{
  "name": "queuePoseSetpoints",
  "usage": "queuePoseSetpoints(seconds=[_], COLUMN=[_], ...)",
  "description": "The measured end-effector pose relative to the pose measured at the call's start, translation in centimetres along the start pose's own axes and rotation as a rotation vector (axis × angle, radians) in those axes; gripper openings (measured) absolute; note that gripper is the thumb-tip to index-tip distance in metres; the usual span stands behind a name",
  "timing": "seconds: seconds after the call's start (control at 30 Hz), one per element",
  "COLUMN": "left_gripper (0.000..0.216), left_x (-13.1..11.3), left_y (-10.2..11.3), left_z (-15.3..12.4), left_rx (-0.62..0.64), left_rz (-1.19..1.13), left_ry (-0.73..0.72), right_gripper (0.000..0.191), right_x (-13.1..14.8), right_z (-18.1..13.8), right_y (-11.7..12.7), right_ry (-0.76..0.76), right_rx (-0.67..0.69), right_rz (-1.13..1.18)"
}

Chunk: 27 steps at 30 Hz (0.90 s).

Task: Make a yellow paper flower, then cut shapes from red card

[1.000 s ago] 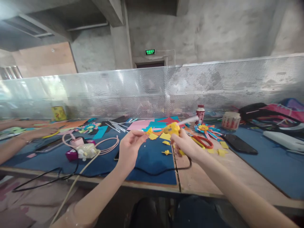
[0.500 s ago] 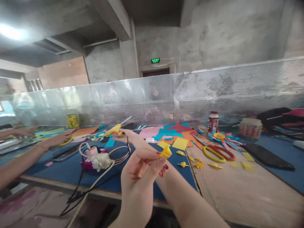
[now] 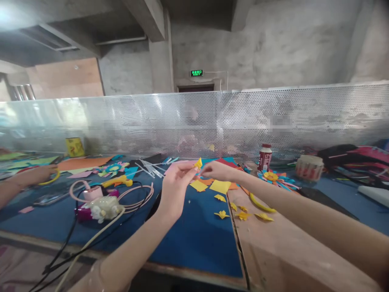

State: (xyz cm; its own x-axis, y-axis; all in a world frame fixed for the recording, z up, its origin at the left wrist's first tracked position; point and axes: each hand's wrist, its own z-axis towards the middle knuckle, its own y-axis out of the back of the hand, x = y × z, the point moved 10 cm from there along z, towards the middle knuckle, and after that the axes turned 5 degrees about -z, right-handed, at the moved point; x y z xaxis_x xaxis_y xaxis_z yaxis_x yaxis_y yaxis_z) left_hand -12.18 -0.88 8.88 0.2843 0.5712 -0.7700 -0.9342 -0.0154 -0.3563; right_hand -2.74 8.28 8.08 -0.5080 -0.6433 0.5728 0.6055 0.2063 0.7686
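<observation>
My left hand [image 3: 178, 184] is closed, pinching a small folded yellow paper piece [image 3: 198, 163] between thumb and fingertips, its point upward. Just right of it is my right hand [image 3: 219, 170], its fingers loosely bent toward the paper piece, with nothing visible in them. Below the hands lie two yellow paper squares [image 3: 220, 186] and several small yellow paper flowers [image 3: 243, 216]. A yellow glue gun [image 3: 118, 181] rests on the table left of my left hand. My right forearm covers most of a pair of scissors; one yellow handle [image 3: 261, 204] shows.
Left of me, a power strip [image 3: 101, 207] with cables stands on the blue table surface [image 3: 194, 243]. Another person's hand [image 3: 36, 175] is at the far left with a yellow-handled tool. A bottle [image 3: 265, 158], a jar [image 3: 309, 167] and a blue paper flower stand or lie right.
My right hand has let go of the glue gun, now lying on the table, and come back beside my left hand. The left hand has moved forward with the yellow piece. The view has shifted.
</observation>
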Motion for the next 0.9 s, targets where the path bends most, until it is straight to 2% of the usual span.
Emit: queuePoseSetpoints(seconds=[0.1, 0.17, 0.2, 0.3, 0.43, 0.5, 0.63, 0.9], left_gripper=[0.022, 0.019, 0.016, 0.013, 0.018, 0.020, 0.025, 0.024], left_x=[3.6, 5.7, 6.8, 9.9, 12.9, 13.6, 13.8, 13.2], left_y=[-0.3, -0.9, -1.4, -2.3, -2.2, -1.9, -1.9, -2.3], left_z=[2.3, 3.4, 3.8, 4.5, 4.3, 4.0, 3.0, 2.3], left_rx=[0.006, 0.019, 0.038, 0.070, 0.087, 0.099, 0.204, 0.242], left_rz=[-0.030, -0.056, -0.069, -0.101, -0.080, -0.036, 0.030, 0.076], left_ry=[0.159, 0.247, 0.295, 0.426, 0.517, 0.530, 0.531, 0.522], right_gripper=[0.034, 0.036, 0.033, 0.027, 0.020, 0.022, 0.019, 0.007], right_x=[-3.6, -4.3, -4.0, -3.5, -4.5, -4.6, -4.0, -4.4], right_z=[-5.1, -8.1, -9.2, -10.7, -10.6, -10.7, -11.4, -11.7], right_y=[-0.4, -1.3, -1.4, -2.0, -2.8, -3.0, -3.2, -3.4], right_ry=[0.013, 0.029, 0.053, 0.072, 0.015, 0.011, 0.022, -0.025], right_rx=[0.037, 0.019, -0.033, -0.124, -0.106, -0.086, -0.067, -0.105], right_rz=[-0.187, -0.237, -0.257, -0.322, -0.321, -0.307, -0.279, -0.174])
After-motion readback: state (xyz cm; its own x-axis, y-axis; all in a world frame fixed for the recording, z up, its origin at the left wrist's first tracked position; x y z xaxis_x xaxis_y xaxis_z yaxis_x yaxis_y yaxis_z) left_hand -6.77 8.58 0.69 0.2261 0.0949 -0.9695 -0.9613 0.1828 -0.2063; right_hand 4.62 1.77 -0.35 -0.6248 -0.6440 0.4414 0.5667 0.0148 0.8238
